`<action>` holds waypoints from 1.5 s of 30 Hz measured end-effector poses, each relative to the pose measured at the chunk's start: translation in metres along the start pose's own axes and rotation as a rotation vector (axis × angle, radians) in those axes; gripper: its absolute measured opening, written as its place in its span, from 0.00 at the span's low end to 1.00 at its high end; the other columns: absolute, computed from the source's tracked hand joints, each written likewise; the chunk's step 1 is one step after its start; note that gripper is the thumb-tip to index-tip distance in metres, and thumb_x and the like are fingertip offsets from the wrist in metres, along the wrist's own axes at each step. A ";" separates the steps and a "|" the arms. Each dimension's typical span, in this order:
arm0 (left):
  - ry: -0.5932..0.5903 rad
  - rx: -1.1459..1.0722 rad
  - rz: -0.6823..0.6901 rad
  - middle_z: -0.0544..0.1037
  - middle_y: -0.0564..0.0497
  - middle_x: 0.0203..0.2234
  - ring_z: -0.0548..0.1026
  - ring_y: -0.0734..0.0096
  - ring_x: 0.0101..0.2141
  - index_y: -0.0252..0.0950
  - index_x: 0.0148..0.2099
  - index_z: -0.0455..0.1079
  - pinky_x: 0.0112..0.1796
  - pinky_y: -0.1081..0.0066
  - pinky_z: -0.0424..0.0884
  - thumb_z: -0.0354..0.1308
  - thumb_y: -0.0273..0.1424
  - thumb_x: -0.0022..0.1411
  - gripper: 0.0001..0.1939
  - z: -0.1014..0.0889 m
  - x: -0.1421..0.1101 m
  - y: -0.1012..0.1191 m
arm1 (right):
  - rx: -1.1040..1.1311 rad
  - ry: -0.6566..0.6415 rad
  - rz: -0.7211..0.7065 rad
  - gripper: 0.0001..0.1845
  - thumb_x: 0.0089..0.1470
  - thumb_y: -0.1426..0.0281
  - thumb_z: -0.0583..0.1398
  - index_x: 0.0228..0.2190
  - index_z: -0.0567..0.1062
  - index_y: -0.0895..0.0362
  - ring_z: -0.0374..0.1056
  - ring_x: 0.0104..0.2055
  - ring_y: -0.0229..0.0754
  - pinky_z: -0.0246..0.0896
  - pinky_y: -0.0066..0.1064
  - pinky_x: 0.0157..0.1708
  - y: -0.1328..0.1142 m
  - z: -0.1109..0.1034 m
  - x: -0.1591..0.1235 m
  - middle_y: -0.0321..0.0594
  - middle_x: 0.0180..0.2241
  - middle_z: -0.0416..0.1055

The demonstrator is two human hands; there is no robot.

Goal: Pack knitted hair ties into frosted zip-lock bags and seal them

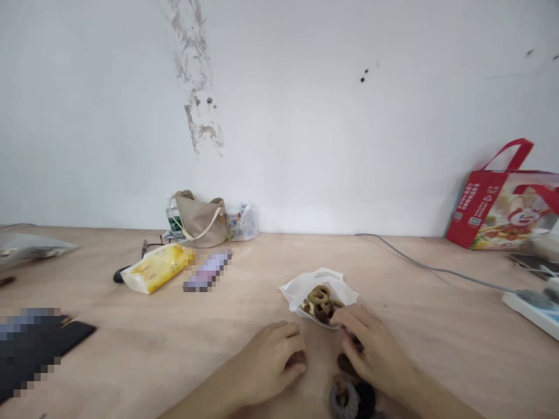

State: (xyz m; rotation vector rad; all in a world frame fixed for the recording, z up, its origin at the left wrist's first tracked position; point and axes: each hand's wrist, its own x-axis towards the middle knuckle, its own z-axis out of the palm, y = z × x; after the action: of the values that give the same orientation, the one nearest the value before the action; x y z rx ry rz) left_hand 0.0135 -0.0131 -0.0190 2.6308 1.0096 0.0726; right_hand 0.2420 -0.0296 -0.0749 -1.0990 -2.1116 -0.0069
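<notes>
A small white bag (293, 289) lies open on the wooden table (244, 326), with several brown and tan hair ties (322, 302) showing in its mouth. My right hand (371, 346) rests at the bag's near edge, fingers curled over dark hair ties. More hair ties, grey, brown and black (349, 396), lie in a pile just under that hand. My left hand (271, 361) sits on the table to the left of the pile, fingers curled; what they hold, if anything, is hidden.
At the back left stand a beige handbag (201, 220), a clear plastic bag (244, 222), a yellow tissue pack (155, 267) and glasses. A red shopping bag (502, 201) and a white power strip (530, 305) with grey cable are at the right. A dark phone (74, 334) lies left.
</notes>
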 end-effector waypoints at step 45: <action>0.775 0.577 0.422 0.76 0.48 0.31 0.70 0.63 0.34 0.32 0.35 0.69 0.33 0.65 0.59 0.51 0.21 0.62 0.06 0.017 0.051 -0.004 | -0.322 -0.147 -0.001 0.09 0.56 0.79 0.53 0.32 0.70 0.55 0.70 0.32 0.42 0.60 0.29 0.30 0.010 -0.019 0.018 0.39 0.31 0.73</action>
State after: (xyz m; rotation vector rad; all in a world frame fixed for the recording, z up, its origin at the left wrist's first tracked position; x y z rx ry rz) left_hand 0.0519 0.0183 -0.0401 3.3992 0.7021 1.1223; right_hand 0.2537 -0.0168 -0.0535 -1.3197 -2.2963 -0.2834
